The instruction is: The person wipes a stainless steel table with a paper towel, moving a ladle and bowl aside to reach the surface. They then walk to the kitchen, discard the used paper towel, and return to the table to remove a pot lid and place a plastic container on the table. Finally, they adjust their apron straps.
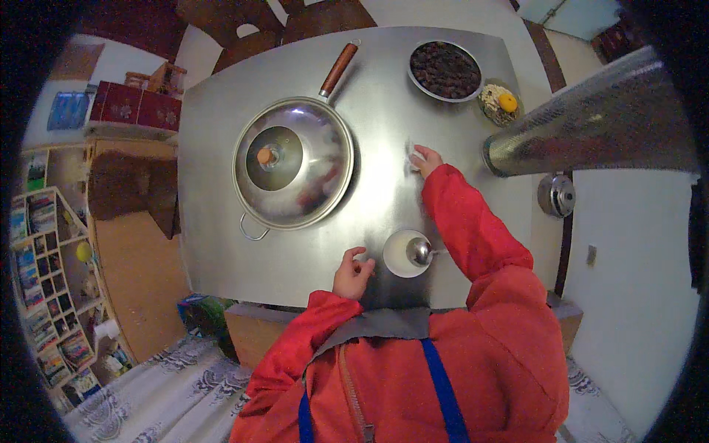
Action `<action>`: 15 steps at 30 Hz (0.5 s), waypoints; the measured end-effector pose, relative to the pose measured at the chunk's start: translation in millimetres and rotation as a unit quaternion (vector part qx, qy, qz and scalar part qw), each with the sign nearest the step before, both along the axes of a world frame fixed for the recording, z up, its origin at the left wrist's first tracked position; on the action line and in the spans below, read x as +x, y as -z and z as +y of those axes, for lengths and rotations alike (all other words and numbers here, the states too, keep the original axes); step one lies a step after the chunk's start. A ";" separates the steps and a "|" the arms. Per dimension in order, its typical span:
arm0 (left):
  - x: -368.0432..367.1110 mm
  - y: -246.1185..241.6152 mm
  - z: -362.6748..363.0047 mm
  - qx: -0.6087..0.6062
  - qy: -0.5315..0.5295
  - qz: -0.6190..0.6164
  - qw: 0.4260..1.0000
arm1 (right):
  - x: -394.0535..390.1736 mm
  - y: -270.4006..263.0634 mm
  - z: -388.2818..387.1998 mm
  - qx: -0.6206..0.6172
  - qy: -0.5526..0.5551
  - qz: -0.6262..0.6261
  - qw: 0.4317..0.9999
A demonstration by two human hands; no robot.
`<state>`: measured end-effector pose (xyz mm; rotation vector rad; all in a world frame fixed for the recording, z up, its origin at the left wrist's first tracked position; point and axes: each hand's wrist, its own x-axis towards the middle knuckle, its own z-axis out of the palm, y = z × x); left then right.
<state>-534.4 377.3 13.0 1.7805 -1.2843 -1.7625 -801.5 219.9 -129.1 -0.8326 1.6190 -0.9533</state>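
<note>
My right hand holds a small white thing, perhaps a tissue or cloth, against the metal tabletop. With nothing in it and its fingers apart, my left hand hovers close to the table's near edge. Just right of it stands a white bowl of pale liquid, with a metal spoon or ladle resting in it. At the left is a large steel wok with a wooden handle, covered by a domed lid that has a glass centre and a knob.
Toward the far right edge sit a metal bowl of dark food and a dish with pale pieces and an orange-yellow round item. A broad shiny cylindrical duct juts in from the right. Beyond the right edge is a lidded metal pot or kettle.
</note>
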 end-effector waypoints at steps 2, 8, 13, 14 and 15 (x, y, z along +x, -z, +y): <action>0.3 -1.7 -0.8 0.028 -0.007 0.005 1.000 | 1.8 10.2 7.4 -0.006 0.035 -0.363 0.931; 2.2 0.4 1.6 0.025 -0.005 0.009 1.000 | -78.9 23.8 -5.5 0.213 -0.120 0.208 0.947; 2.2 1.7 1.4 0.038 -0.014 0.011 0.999 | -80.8 27.0 -24.7 0.117 0.014 0.345 0.931; 2.2 0.5 0.8 0.031 -0.022 0.015 0.999 | -72.4 27.8 -32.0 0.127 0.073 0.331 0.932; 2.5 -1.1 0.2 0.024 -0.031 0.019 0.999 | -66.1 28.1 -40.0 0.118 0.125 0.324 0.930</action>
